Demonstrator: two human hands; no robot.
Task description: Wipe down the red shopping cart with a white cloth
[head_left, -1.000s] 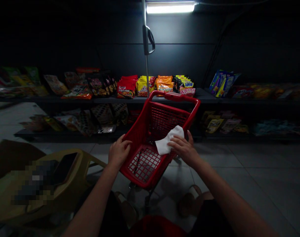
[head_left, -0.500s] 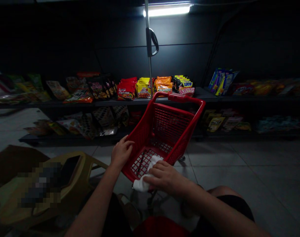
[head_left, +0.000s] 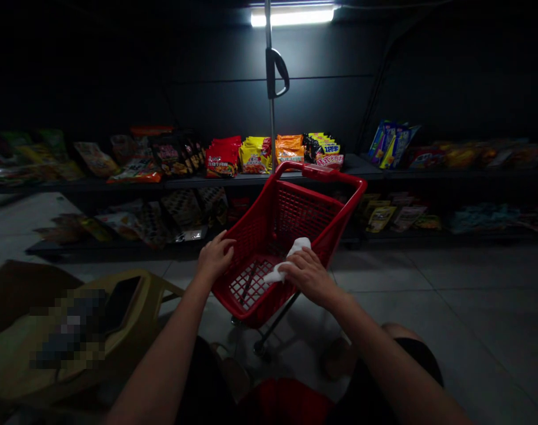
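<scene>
A red plastic shopping cart (head_left: 302, 212) with mesh walls and a mesh base stands on small wheels in front of me. My left hand (head_left: 215, 257) grips its left rim. My right hand (head_left: 308, 276) is shut on a crumpled white cloth (head_left: 290, 260), pressing it against the inside of the cart's right wall, just above the base. Much of the cloth is hidden under my fingers. A dark thin strip lies on the mesh base (head_left: 250, 282).
Black shelves (head_left: 251, 181) with snack packets (head_left: 255, 156) run behind the cart. At lower left stands a yellow plastic stool (head_left: 151, 289) holding a phone (head_left: 122, 302) and a pixelated object. A metal pole (head_left: 271, 118) with a black handle rises behind the cart.
My right hand and the cloth have moved up and back from the cart's front corner toward its right wall. The cloth is bunched tighter. My left hand stays on the rim.
</scene>
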